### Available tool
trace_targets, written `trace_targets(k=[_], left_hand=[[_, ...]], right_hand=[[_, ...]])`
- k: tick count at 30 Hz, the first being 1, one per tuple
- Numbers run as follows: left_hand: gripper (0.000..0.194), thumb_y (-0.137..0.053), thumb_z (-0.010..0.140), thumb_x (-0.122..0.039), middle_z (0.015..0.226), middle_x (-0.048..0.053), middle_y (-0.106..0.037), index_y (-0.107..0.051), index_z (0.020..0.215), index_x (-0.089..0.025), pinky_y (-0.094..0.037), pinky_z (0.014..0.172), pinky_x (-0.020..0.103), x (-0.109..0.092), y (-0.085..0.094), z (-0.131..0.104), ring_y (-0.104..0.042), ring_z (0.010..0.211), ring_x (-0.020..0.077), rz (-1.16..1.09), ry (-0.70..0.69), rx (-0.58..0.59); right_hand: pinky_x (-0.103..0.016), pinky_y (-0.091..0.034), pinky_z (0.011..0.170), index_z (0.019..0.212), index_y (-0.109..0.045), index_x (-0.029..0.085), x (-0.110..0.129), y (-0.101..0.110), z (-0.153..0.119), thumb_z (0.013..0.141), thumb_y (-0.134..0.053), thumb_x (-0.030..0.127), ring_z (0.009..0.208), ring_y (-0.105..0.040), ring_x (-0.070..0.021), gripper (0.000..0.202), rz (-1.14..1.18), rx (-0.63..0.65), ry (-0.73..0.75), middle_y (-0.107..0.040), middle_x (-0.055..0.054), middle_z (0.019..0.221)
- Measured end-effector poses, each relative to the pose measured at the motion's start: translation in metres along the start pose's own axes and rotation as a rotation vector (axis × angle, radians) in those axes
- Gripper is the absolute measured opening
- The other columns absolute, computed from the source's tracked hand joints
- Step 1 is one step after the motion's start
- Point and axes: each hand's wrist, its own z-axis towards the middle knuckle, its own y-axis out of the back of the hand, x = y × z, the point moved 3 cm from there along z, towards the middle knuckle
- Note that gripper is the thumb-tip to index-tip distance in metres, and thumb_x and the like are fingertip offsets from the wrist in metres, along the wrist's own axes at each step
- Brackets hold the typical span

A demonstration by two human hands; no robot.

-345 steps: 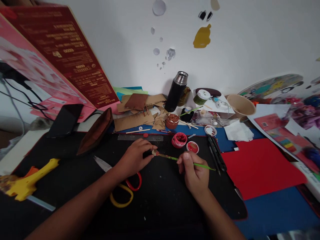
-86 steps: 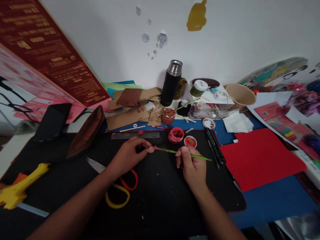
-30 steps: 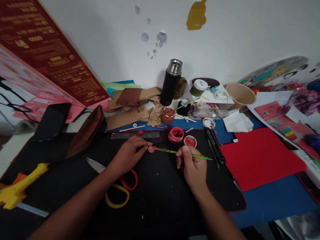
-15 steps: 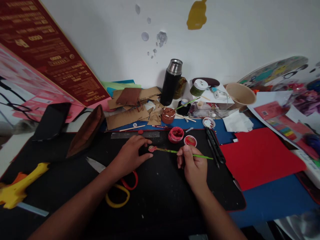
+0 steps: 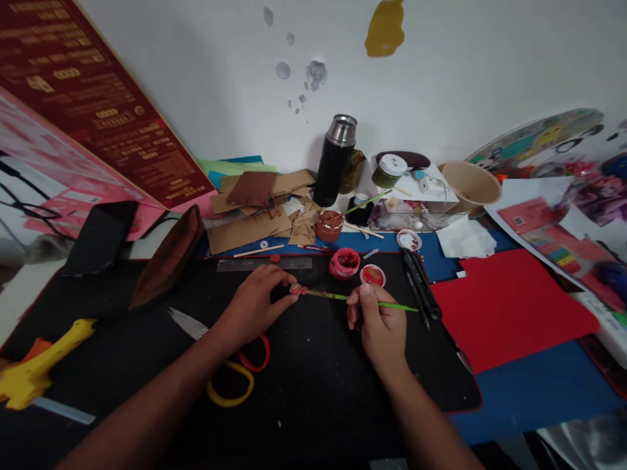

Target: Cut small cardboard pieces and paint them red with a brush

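My right hand (image 5: 379, 323) is closed on a thin green paintbrush (image 5: 337, 296), which points left over the black mat. At the brush's left end is a small pinkish-red piece (image 5: 296, 289). The thumb and fingertips of my left hand (image 5: 262, 300) pinch this piece from its left side. Beyond the brush stand an open jar of red paint (image 5: 345, 264) and its red-smeared lid (image 5: 373, 275). Scissors (image 5: 235, 385) with red and yellow handles lie partly under my left forearm.
A yellow glue gun (image 5: 44, 365), a phone (image 5: 102, 236) and a brown boat-shaped piece (image 5: 169, 261) are at the left. Behind the mat stand a black flask (image 5: 334, 163) and cardboard scraps (image 5: 249, 228). A black cutter (image 5: 422, 287) and red sheet (image 5: 514, 310) lie right.
The fingertips of my left hand have closed onto the small pinkish-red piece; they were apart around it before. My right hand and the brush have hardly moved.
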Motion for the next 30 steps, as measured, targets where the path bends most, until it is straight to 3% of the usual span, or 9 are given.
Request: trace_targets(k=[10,30], left_hand=[[0.012,-0.068,0.094,-0.028,0.109,0.005,-0.077,-0.073,0.104,-0.025,-0.054,0.097,0.040,0.0032,0.0014,-0.0013,-0.069,0.104,0.0240,-0.040,0.003,-0.026],[0.013,-0.068,0.093,-0.021,0.110,0.004,-0.077,-0.076,0.102,-0.026,-0.054,0.099,0.043,0.0001,0.0015,-0.0015,-0.069,0.106,0.0239,0.026,-0.096,0.022]], right_hand=[[-0.022,-0.036,0.040,0.074,-0.065,0.020,0.0018,-0.0007,0.0030,0.101,-0.059,0.064,0.039,-0.049,-0.0118,0.053,0.014,-0.025,-0.019,-0.053,0.004,0.047],[-0.022,-0.035,0.043,0.075,-0.067,0.019,-0.0026,-0.0034,-0.0041,0.108,-0.056,0.048,0.041,-0.047,-0.0104,0.045,-0.011,0.068,0.026,-0.052,0.004,0.049]])
